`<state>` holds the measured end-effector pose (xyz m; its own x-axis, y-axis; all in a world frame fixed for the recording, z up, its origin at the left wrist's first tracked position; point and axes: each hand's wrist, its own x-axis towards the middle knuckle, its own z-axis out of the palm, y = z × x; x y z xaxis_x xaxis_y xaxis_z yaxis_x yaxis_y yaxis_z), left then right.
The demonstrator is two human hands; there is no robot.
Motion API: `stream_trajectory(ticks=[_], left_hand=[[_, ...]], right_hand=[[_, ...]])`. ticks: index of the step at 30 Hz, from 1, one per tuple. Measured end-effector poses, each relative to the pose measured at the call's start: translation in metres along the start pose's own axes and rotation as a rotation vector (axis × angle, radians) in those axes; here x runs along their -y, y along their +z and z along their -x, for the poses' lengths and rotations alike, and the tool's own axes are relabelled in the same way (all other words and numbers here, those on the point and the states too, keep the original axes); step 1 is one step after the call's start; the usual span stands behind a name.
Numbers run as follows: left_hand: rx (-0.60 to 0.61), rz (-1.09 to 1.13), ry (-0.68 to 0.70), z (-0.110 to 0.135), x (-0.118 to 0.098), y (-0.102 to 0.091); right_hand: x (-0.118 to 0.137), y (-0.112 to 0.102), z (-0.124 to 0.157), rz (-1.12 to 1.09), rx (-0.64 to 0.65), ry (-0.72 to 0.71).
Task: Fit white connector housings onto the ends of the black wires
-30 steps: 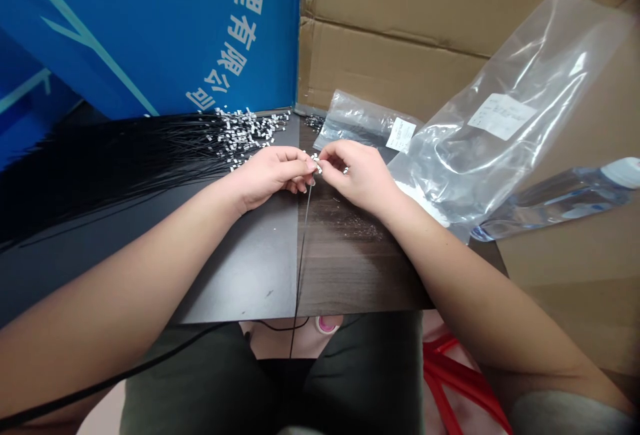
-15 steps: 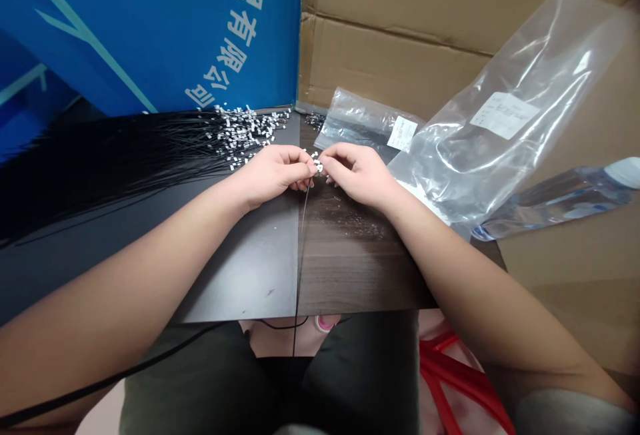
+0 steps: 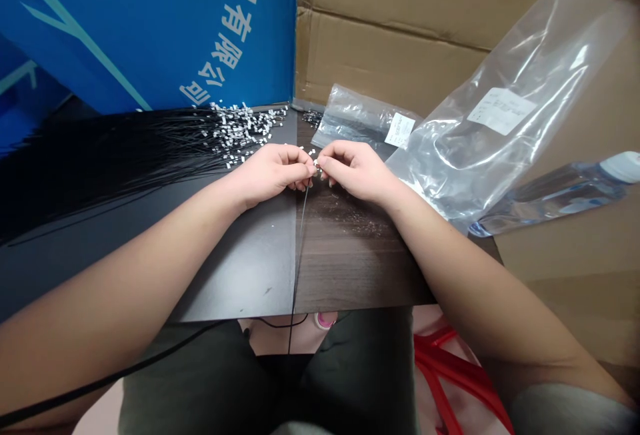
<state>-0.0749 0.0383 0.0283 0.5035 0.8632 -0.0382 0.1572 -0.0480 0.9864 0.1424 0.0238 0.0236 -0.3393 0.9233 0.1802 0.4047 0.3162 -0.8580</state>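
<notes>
My left hand [image 3: 273, 174] is closed in a pinch on the upper end of a thin black wire [image 3: 301, 242], which hangs down past the table's front edge. Facing it, my right hand [image 3: 356, 172] pinches at a tiny white piece [image 3: 316, 164] right by the left fingertips. The fingers cover most of that piece, so whether it is joined to the wire I cannot tell. Beyond my left hand lies a big bundle of black wires [image 3: 125, 148] with small white ends [image 3: 243, 125]. A few more white bits show just behind my fingertips.
Behind my right hand are a small labelled plastic bag [image 3: 355, 115] and a large clear bag [image 3: 480, 148]. A water bottle [image 3: 555, 198] lies at the right. Tiny scraps [image 3: 367, 222] dot the brown tabletop [image 3: 345, 268]. A blue panel [image 3: 150, 28] and cardboard [image 3: 380, 55] stand behind.
My fingertips have come slightly closer together, and less of the white piece shows between them. The whole view has shifted a little.
</notes>
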Motion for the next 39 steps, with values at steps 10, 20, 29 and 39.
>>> stream_trajectory(ticks=[10,20,29,39], left_hand=[[0.004,-0.03,-0.031,-0.001,-0.003,-0.0025],[0.002,-0.054,-0.022,-0.0004,-0.0013,-0.0007],[0.001,-0.065,-0.002,-0.0009,-0.0008,-0.0003],[0.01,-0.045,-0.011,-0.0006,-0.0001,-0.0004]], right_hand=[[-0.0033,-0.0022,-0.0017,-0.029,-0.016,0.007],[-0.0018,-0.002,-0.0012,0.001,-0.015,-0.002],[-0.0048,-0.0022,-0.0019,0.011,-0.01,-0.017],[-0.0001,-0.0029,-0.0025,-0.11,0.026,0.059]])
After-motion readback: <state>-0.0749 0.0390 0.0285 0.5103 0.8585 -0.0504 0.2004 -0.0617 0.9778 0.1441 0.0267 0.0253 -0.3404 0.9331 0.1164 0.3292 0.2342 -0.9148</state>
